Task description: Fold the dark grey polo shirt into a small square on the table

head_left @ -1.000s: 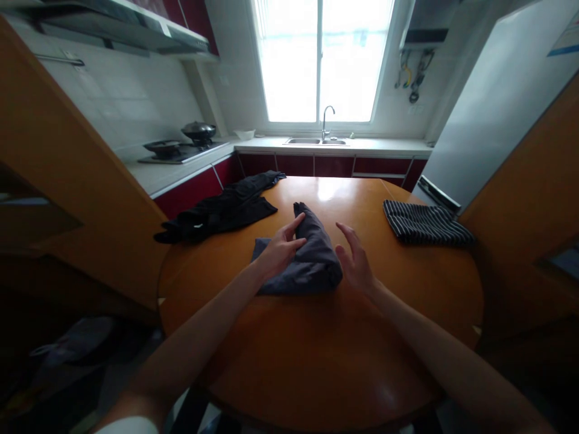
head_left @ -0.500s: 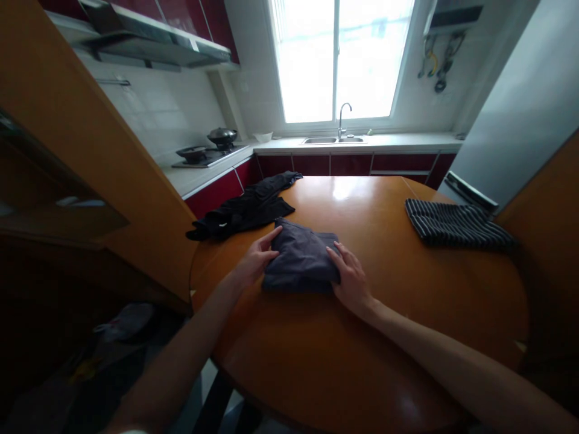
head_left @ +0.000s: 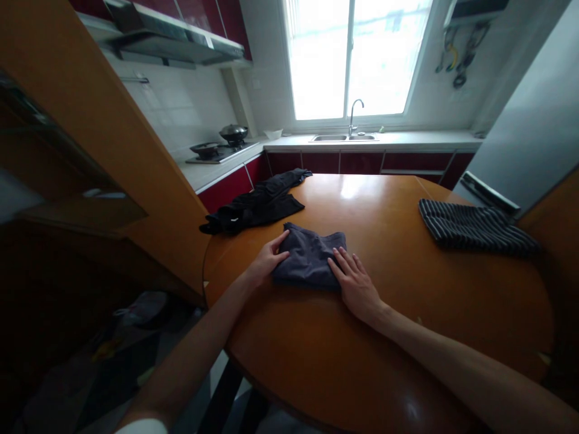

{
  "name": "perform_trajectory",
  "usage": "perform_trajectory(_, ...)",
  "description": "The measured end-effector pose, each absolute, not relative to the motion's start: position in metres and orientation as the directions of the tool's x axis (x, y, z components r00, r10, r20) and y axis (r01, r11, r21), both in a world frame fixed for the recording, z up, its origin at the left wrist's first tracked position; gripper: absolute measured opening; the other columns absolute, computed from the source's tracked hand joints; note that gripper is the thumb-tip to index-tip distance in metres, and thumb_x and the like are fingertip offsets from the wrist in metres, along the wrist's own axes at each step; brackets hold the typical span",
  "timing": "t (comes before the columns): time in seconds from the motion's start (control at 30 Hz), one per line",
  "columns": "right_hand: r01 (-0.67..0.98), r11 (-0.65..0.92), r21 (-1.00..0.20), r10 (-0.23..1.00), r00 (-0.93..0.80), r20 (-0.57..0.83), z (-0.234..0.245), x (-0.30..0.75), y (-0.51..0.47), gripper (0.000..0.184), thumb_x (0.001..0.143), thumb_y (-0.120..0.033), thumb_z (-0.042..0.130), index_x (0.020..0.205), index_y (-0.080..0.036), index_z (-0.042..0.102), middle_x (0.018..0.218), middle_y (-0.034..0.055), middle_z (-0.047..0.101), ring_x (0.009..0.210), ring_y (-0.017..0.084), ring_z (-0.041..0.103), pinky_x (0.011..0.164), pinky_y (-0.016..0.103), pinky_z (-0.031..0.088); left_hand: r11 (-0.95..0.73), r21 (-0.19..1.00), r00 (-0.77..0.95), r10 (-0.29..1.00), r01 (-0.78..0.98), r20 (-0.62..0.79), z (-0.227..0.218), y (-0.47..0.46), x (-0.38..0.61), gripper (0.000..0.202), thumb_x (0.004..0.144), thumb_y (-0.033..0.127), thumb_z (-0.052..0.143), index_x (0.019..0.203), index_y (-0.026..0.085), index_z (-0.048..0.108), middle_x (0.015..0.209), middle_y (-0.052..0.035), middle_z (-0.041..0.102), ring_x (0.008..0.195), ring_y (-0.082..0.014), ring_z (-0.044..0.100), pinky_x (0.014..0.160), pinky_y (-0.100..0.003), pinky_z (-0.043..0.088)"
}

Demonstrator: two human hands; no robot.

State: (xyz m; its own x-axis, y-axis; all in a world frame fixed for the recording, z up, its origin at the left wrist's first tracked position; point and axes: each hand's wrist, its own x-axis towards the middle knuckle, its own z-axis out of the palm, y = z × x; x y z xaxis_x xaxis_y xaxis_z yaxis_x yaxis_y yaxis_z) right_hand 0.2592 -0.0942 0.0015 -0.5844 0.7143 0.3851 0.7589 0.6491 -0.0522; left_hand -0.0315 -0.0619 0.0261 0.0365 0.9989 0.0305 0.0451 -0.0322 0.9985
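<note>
A dark grey-blue folded garment (head_left: pixel 310 256) lies as a flat bundle on the wooden table (head_left: pixel 362 361), its exact kind not clear. My left hand (head_left: pixel 269 260) rests at the bundle's left edge, thumb and forefinger spread apart against the cloth. My right hand (head_left: pixel 355 280) lies flat over the right edge, its fingers stretched out on top of the fabric. Creases run across the upper layer between the hands.
Dark clothes (head_left: pixel 260 202) lie loosely heaped at the table's far left edge. A striped black-and-white folded cloth (head_left: pixel 473 226) sits at the right. Beyond the table are a counter with a sink (head_left: pixel 330 138) and a stove with a lidded pan (head_left: pixel 234 132).
The camera view has turned slightly left. My right hand has flattened onto the garment's right side, and the bundle looks flatter. My left hand stays at the left edge.
</note>
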Motion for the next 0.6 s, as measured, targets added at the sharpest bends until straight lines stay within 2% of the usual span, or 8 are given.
perform_trajectory(0.13,0.759,0.651,-0.022,0.705,-0.593,0.388,0.001,0.26,-0.094,0.068,0.085,0.001,0.044,0.152,-0.01,0.049,0.165,0.0159,0.03,0.155,0.031,0.023,0.124,0.052,0.026,0.031,0.992,0.022,0.999,0.125,-0.034,0.02,-0.06,-0.031,0.085,0.073,0.016,0.076,0.154,0.02,0.047,0.156,-0.0097,0.049,0.14,-0.0297,0.051,0.119,-0.043,0.04)
perform_trajectory(0.23,0.736,0.676,-0.024,0.684,-0.615,0.393,0.0,0.261,-0.094,0.07,0.084,0.003,0.043,0.152,-0.009,0.049,0.165,0.0167,0.029,0.155,0.031,0.021,0.124,0.053,0.026,0.02,0.966,-0.017,1.0,0.256,-0.016,0.012,-0.057,-0.041,0.081,0.074,0.011,0.071,0.152,0.017,0.05,0.155,-0.0116,0.051,0.135,-0.0287,0.057,0.115,-0.041,0.045)
perform_trajectory(0.33,0.715,0.698,-0.041,0.668,-0.628,0.4,0.0,0.261,-0.093,0.073,0.081,0.004,0.044,0.152,-0.012,0.049,0.165,0.0163,0.029,0.156,0.031,0.018,0.125,0.053,0.026,-0.036,0.881,-0.087,0.992,0.472,0.087,0.014,-0.052,-0.048,0.078,0.076,0.008,0.066,0.152,0.015,0.048,0.152,-0.0165,0.05,0.123,-0.028,0.064,0.105,-0.041,0.054)
perform_trajectory(0.4,0.706,0.707,-0.051,0.662,-0.634,0.4,-0.001,0.262,-0.092,0.074,0.08,0.005,0.044,0.152,-0.013,0.049,0.166,0.0157,0.029,0.156,0.031,0.018,0.125,0.052,0.025,-0.118,0.744,-0.109,0.963,0.657,0.248,0.023,-0.048,-0.043,0.072,0.08,0.008,0.062,0.151,0.014,0.049,0.153,-0.0176,0.046,0.13,-0.0285,0.059,0.11,-0.042,0.05)
perform_trajectory(0.47,0.701,0.711,-0.054,0.659,-0.637,0.401,-0.001,0.262,-0.092,0.075,0.08,0.005,0.044,0.152,-0.014,0.05,0.166,0.0151,0.029,0.156,0.03,0.017,0.125,0.051,0.025,-0.255,0.572,0.006,0.916,0.779,0.401,0.034,-0.044,-0.027,0.061,0.087,0.011,0.056,0.148,0.014,0.053,0.154,-0.0154,0.045,0.141,-0.027,0.048,0.12,-0.041,0.039)
perform_trajectory(0.5,0.7,0.712,-0.053,0.657,-0.637,0.402,-0.002,0.262,-0.092,0.074,0.08,0.005,0.045,0.152,-0.014,0.05,0.166,0.0149,0.03,0.156,0.03,0.017,0.125,0.051,0.025,-0.333,0.5,0.107,0.898,0.799,0.427,0.038,-0.042,-0.016,0.056,0.091,0.012,0.052,0.147,0.015,0.054,0.154,-0.0141,0.047,0.144,-0.0251,0.045,0.123,-0.039,0.035)
perform_trajectory(0.6,0.691,0.721,-0.044,0.645,-0.647,0.405,-0.001,0.263,-0.092,0.073,0.081,0.004,0.045,0.152,-0.014,0.05,0.166,0.0144,0.03,0.156,0.03,0.017,0.125,0.052,0.025,-0.483,0.377,0.382,0.869,0.79,0.314,0.04,-0.037,0.018,0.049,0.101,0.021,0.042,0.148,0.016,0.053,0.153,-0.0129,0.051,0.144,-0.0231,0.045,0.124,-0.039,0.032)
